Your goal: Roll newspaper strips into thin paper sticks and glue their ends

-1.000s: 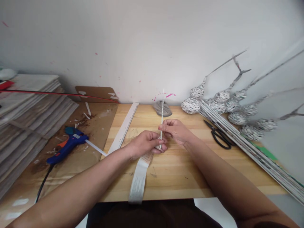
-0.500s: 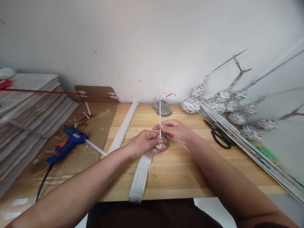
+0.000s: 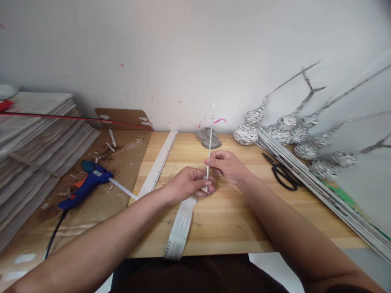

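Observation:
A thin rolled paper tube (image 3: 210, 140) stands nearly upright between my hands, its top leaning slightly right. My left hand (image 3: 192, 184) pinches its lower end, where a strip of printed newspaper (image 3: 180, 230) joins it. The strip's loose part trails down toward me and over the table's front edge. My right hand (image 3: 224, 165) grips the tube higher up, between thumb and fingers. Part of the roll is hidden behind the left fingers. Behind the tube, a grey cloth (image 3: 210, 138) lies by the wall.
A stack of paper strips (image 3: 159, 165) lies left of my hands. Farther left are a blue glue gun (image 3: 88, 185) on cardboard and piled newspapers (image 3: 39, 134). To the right are black scissors (image 3: 284, 177), a bundle of paper tubes (image 3: 314, 193) and several woven paper gourds (image 3: 246, 134).
The tube's top has tipped slightly to the right. My right fingers have closed in on the tube, and the strip has turned a little at my left hand.

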`<state>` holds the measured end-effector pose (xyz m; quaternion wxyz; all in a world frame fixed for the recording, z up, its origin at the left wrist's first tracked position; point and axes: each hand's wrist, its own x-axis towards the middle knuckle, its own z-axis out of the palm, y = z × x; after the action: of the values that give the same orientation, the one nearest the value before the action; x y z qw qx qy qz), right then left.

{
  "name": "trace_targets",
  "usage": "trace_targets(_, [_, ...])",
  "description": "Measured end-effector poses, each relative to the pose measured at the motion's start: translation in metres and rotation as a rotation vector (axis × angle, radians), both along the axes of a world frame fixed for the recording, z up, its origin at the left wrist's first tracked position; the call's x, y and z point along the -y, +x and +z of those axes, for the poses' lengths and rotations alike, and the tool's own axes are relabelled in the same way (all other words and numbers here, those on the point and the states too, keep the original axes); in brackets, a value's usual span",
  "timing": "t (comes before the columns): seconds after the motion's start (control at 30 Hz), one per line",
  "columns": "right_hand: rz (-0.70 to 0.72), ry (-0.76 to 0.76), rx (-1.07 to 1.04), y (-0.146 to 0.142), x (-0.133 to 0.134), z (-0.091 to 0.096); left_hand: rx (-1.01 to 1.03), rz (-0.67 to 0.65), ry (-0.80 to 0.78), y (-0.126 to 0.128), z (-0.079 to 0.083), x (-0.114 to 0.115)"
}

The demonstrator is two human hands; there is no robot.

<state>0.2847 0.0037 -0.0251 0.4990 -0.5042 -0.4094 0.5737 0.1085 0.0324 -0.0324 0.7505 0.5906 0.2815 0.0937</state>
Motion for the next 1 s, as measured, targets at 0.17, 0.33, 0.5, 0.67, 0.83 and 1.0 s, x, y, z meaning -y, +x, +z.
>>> trace_targets(0.17, [0.144, -0.005, 0.062, 0.0001, 0.0004, 0.0009, 0.015, 0.002, 0.015, 0.0005, 0.0003, 0.0004])
trace_targets(0.33, [0.022, 0.024, 0.051, 0.0012, 0.0008, -0.0007, 0.002, -0.01, 0.01, 0.0006, 0.0013, 0.0009])
trace_targets(0.5, [0.207, 0.013, 0.038, 0.0044, 0.0004, -0.0012, 0.008, -0.001, 0.015, 0.0, 0.0007, 0.0])
trace_targets(0.67, [0.04, 0.002, 0.015, 0.0016, -0.0004, 0.0005, 0.017, -0.015, 0.013, -0.0004, -0.0005, 0.0001])
trace_targets(0.83, [0.067, 0.021, 0.027, 0.0011, -0.0008, 0.0009, 0.02, -0.015, 0.003, 0.0003, 0.0009, 0.0013])
trace_targets(1.0, [0.026, 0.034, 0.012, 0.004, -0.0004, 0.0011, 0.016, -0.027, -0.004, 0.0005, 0.0004, 0.0022])
